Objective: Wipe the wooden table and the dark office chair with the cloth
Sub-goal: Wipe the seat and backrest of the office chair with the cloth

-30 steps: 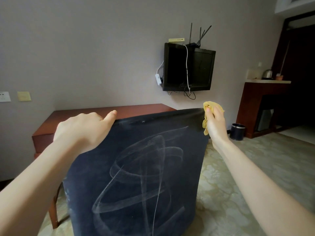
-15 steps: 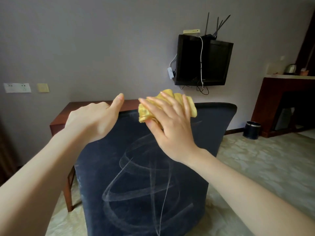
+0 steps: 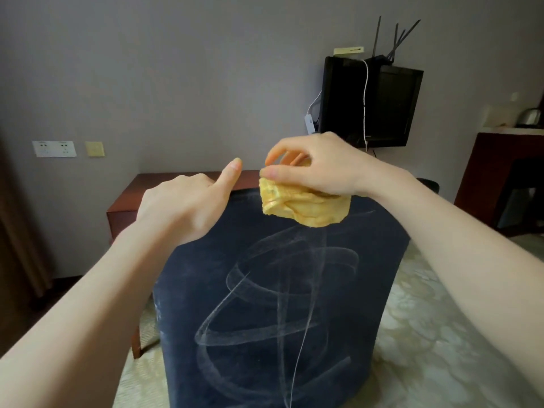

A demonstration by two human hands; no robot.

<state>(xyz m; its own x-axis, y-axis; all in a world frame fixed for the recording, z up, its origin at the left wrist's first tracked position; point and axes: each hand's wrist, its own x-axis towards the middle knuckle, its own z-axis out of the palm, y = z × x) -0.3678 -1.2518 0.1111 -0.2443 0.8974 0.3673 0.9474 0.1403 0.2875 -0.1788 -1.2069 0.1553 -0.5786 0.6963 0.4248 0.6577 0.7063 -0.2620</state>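
Observation:
The dark office chair [image 3: 279, 304] stands with its back toward me, pale wipe streaks curling across the fabric. My left hand [image 3: 188, 204] grips the top left edge of the chair back, thumb pointing up. My right hand [image 3: 318, 163] holds the bunched yellow cloth [image 3: 306, 206] over the top edge of the chair back, fingers curled round it. Behind the chair the wooden table [image 3: 138, 195] stands against the wall, mostly hidden by my hands and the chair.
A black TV [image 3: 371, 104] with cables and a router hangs on the wall at right. A dark wooden cabinet [image 3: 500, 178] with a kettle [image 3: 530, 117] stands at far right. Wall sockets [image 3: 54, 148] sit at left. Patterned carpet [image 3: 441, 334] surrounds the chair.
My right hand has brought the cloth from the chair's right top corner leftward to the middle of the top edge and turned palm-down over it. My left hand keeps its grip.

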